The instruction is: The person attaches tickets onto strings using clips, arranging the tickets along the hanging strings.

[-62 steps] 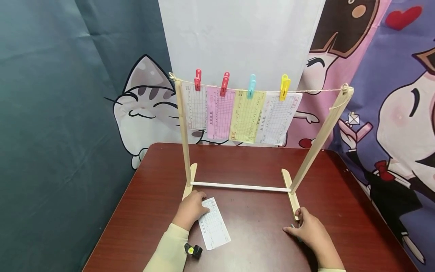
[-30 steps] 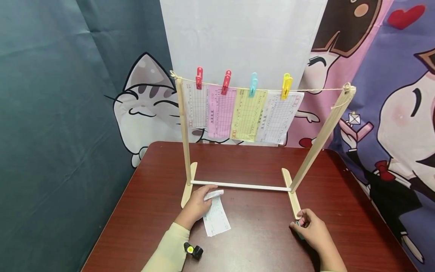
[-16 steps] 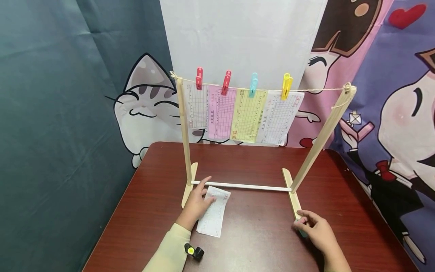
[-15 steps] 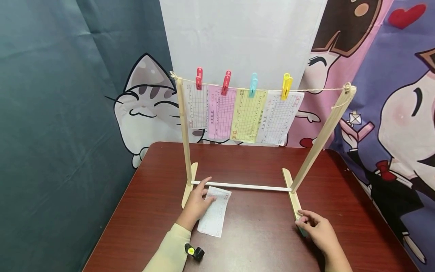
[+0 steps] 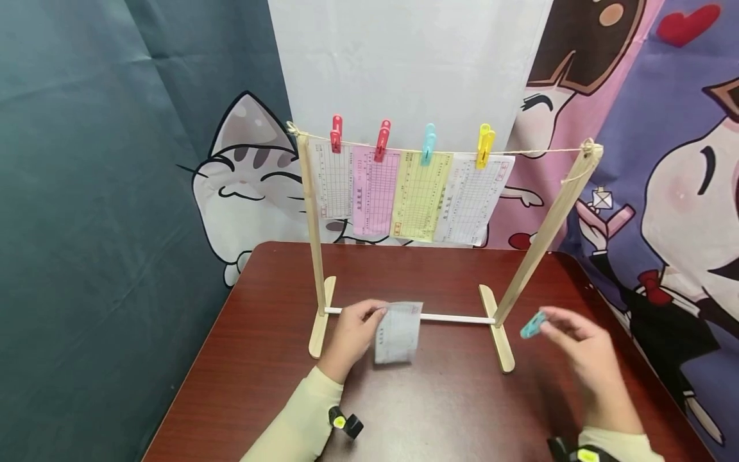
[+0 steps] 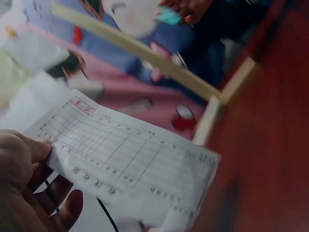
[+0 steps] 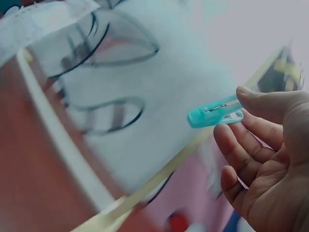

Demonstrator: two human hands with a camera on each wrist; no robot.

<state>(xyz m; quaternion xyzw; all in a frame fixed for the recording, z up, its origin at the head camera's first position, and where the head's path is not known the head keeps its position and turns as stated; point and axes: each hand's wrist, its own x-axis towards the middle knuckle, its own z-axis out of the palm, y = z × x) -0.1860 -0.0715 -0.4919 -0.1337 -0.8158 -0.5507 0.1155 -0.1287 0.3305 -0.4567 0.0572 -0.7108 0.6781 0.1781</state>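
A white printed form slip [image 5: 398, 333] hangs from my left hand [image 5: 355, 333], pinched at its upper left corner between thumb and fingers. In the left wrist view the slip [image 6: 125, 154] shows a ruled grid and a red stamp. My right hand [image 5: 589, 353] holds a teal clothespin [image 5: 533, 325] in the air, right of the stand's right foot. Thumb and fingers grip the clothespin [image 7: 215, 113] by its handle end in the right wrist view. Along the string hang white, pink [image 5: 375, 192], yellow [image 5: 423, 196] and white slips under red, blue and yellow clothespins [image 5: 485, 146].
A wooden stand with a left post [image 5: 312, 224], a right post [image 5: 548, 234] and a white crossbar [image 5: 456, 318] stands on the dark red table [image 5: 277, 385]. Its string [image 5: 543, 151] runs between the post tops. Cartoon curtains hang behind.
My left hand has lifted the slip off the table and moved it right, in front of the crossbar. My right hand has raised the teal clothespin from beside the right foot.
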